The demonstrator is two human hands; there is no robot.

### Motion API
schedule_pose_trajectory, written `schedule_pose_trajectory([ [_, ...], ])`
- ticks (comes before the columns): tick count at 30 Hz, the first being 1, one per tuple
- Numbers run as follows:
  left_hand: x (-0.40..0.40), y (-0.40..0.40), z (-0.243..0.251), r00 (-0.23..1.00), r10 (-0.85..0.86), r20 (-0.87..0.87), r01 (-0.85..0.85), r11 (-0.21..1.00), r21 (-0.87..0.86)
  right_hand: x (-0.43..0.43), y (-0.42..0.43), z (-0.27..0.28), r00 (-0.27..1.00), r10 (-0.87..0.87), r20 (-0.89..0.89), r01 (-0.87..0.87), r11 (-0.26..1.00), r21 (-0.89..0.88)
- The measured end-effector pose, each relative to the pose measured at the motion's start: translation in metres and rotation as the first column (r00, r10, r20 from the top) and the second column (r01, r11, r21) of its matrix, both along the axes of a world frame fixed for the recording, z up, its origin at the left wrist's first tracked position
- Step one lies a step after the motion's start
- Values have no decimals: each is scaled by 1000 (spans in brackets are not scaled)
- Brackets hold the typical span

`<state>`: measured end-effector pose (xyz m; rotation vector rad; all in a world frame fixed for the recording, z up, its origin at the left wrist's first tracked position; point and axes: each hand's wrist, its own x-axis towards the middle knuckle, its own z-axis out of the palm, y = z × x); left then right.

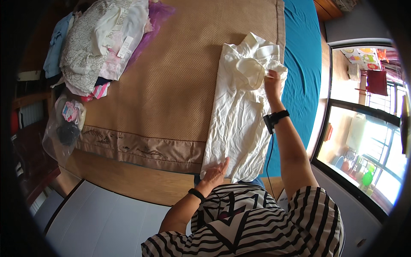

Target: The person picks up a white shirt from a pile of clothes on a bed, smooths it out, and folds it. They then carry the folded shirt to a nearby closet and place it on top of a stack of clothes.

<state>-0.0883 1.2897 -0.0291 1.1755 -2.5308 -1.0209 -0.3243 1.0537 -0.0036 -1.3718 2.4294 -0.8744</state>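
Note:
A white garment, apparently a collared shirt, lies lengthwise in front of me near the bed's right side. Its sides are folded in and the cloth is creased. At the upper right, the fingers of my right hand are closed on a loose fold of the garment beside its rounded collar or cuff band. My left hand rests on the lower left corner, near the hem, its index finger stretched along the fabric. No grip shows there, though the underside of that hand is hidden.
A brown woven mat covers the bed over a blue sheet. At the upper left are piled clothes, with purple sheer fabric beside them. Below sits a clear plastic bag with small items. A window is on the right.

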Motion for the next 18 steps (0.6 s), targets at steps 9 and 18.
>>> schedule_pose_trajectory([
  [9,2,-5,25,997,-75,13,64,915,398,51,-5,-13,949,310,-63,-292,935,203],
  [18,5,-11,36,994,-111,19,86,857,508,32,20,1,987,-161,-3,144,872,468],
])
